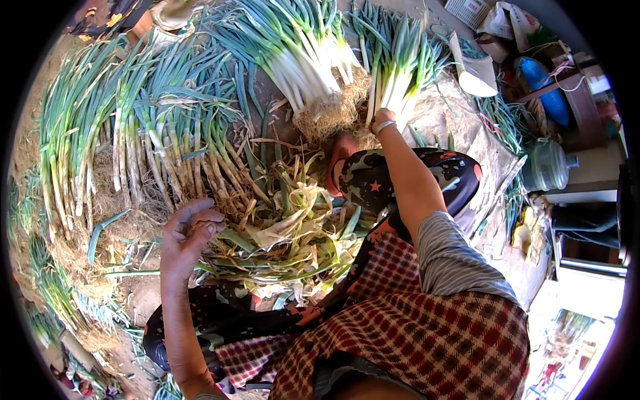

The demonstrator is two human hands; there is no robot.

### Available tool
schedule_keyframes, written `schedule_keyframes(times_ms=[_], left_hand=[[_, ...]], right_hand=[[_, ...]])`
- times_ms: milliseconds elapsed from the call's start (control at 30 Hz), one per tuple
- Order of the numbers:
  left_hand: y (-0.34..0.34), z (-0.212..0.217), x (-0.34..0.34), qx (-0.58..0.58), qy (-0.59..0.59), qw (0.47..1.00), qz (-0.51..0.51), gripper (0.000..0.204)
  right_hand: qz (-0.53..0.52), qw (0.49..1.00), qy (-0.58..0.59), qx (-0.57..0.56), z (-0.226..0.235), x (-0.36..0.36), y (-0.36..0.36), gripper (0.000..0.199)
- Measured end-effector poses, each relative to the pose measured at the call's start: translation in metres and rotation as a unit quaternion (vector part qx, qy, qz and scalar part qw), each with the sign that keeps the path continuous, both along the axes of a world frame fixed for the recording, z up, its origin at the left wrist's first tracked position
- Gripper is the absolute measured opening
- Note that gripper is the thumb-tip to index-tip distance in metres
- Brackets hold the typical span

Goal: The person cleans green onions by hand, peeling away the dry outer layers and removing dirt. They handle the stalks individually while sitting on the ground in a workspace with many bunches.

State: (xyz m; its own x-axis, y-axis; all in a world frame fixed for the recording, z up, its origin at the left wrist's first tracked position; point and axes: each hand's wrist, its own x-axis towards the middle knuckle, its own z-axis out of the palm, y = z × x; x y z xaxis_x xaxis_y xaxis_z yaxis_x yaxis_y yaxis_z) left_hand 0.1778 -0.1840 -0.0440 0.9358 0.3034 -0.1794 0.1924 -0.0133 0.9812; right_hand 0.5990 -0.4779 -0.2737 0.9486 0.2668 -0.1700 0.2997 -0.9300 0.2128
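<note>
At the far left, long green onions [137,133] with soil-marked stems lie in a broad row, their leaves toward the top and their shaggy roots toward the person. Above them, at the upper edge, shows dark patterned cloth [110,17] on another person. The person's left hand [190,235] is raised just below the row's root ends, fingers curled loosely inward; whether anything small sits within them cannot be told. To its right, a heap of stripped yellowish leaves [300,223] lies in front of the person's lap. Beyond the heap rests a large bundle of clean white-stemmed onions [303,73], its roots matted together. Just right of that, the right hand [384,120], banded at the wrist, is clenched about the lower stems of a smaller onion bundle [403,70]; how many it takes in cannot be told. Farther right are a white curved piece [475,75], a blue rounded object [541,87] and a clear bottle [547,165] lying sideways.
</note>
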Motion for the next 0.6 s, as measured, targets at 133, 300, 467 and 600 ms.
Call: schedule_keyframes(times_ms=[133,300,467,600], left_hand=[[0.009,-0.001,0.013,0.004,0.011,1.000,-0.011,0.038],[0.026,0.021,0.018,0.083,0.024,0.996,0.025,0.036],[0.064,0.032,-0.008,0.163,0.027,0.984,0.062,0.029],[0.074,0.048,-0.008,0.196,-0.014,0.971,0.134,0.027]], right_hand=[[-0.010,0.996,0.063,-0.056,-0.045,0.003,-0.018,0.041],[-0.228,0.951,0.093,0.186,-0.059,0.001,-0.018,0.047],[-0.299,0.866,-0.131,0.379,-0.013,-0.027,0.042,0.029],[-0.018,0.899,-0.041,0.436,-0.019,-0.086,0.105,0.026]])
